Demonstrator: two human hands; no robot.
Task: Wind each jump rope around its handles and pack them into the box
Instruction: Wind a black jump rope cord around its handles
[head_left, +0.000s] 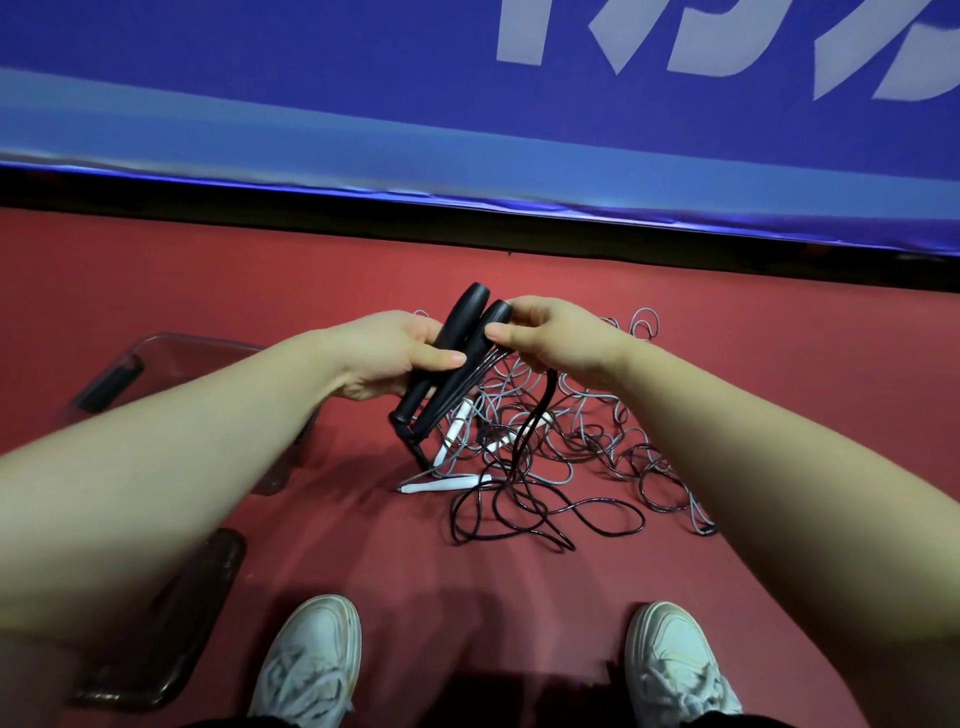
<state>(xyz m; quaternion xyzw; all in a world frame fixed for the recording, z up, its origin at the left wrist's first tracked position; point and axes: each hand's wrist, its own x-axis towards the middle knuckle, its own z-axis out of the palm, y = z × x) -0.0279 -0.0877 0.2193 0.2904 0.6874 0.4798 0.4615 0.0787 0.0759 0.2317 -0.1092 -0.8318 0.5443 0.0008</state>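
The person stands over a red floor (779, 364) with both arms stretched out. The left hand (395, 358) has its grip closed round a pair of smooth black plastic jump-rope handles (464, 312), held side by side and tilted so that their butt ends point up and away and their cord ends point down. Bundled like that, they make a single spool to wind on. The right hand (556, 340) pinches the thin black cord (545, 395) against the upper part of the nearer handle, thumb on top. Several strands already run slantwise along the handles, and I judge the pinch is there to pin a turn so the winding does not slip. From it the rest of the cord drops and sprawls in loose loops on the floor, so a good deal is left to wind. Just beyond lies a tangled heap of thin grey cords (571, 415) with slim white handles (441, 484) among them. The black loops lie over its near edge, which looks the likeliest place for a snag as the cord is drawn up. The clear plastic box (197, 340) sits on the floor to the left, partly hidden by the left forearm, and I cannot tell whether anything is in it. What looks like its dark-tinted lid (171, 623) lies nearer, beside one of two white trainers (311, 660). A blue padded barrier with white lettering (311, 78) runs along the far edge of the floor.
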